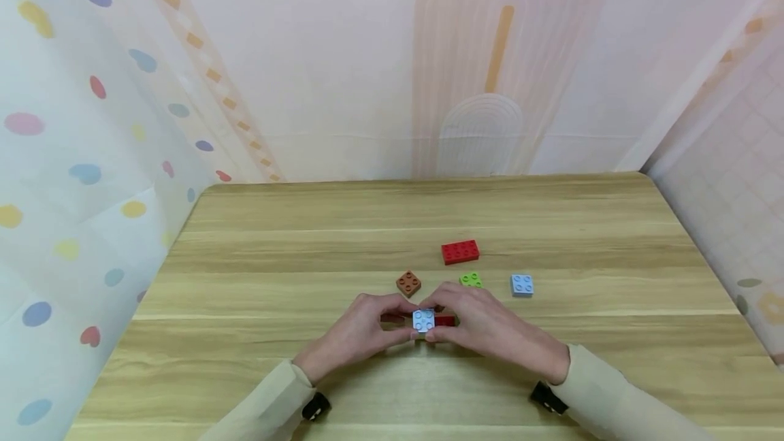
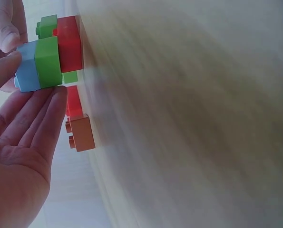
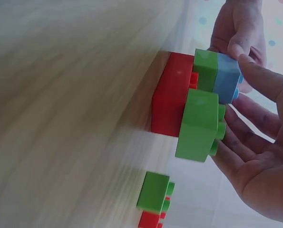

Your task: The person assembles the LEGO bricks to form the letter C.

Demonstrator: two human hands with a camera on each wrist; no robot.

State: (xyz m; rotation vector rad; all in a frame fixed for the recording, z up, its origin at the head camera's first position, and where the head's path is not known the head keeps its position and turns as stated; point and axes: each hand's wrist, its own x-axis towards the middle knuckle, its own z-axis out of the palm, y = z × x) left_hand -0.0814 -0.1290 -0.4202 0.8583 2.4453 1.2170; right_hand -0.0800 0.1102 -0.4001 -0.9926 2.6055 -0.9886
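A light blue brick (image 1: 423, 320) sits on a green brick (image 2: 47, 61), at the left end of a long red brick (image 3: 172, 95) standing on the table. At its right end, a second green brick (image 3: 197, 124) sits on the red one, jutting past its edge. My left hand (image 1: 361, 333) pinches the light blue brick from the left, thumb on the near side and fingers on the far side. From the right, my right hand (image 1: 490, 322) holds the same brick between thumb and fingers. The two thumbs nearly meet at its near side.
Beyond the hands lie a brown brick (image 1: 408, 284), a loose green brick (image 1: 470, 280) partly behind the right hand, another long red brick (image 1: 460, 252) and a second light blue brick (image 1: 522, 285). A patterned cloth (image 1: 343, 87) hangs behind the wooden table (image 1: 275, 243).
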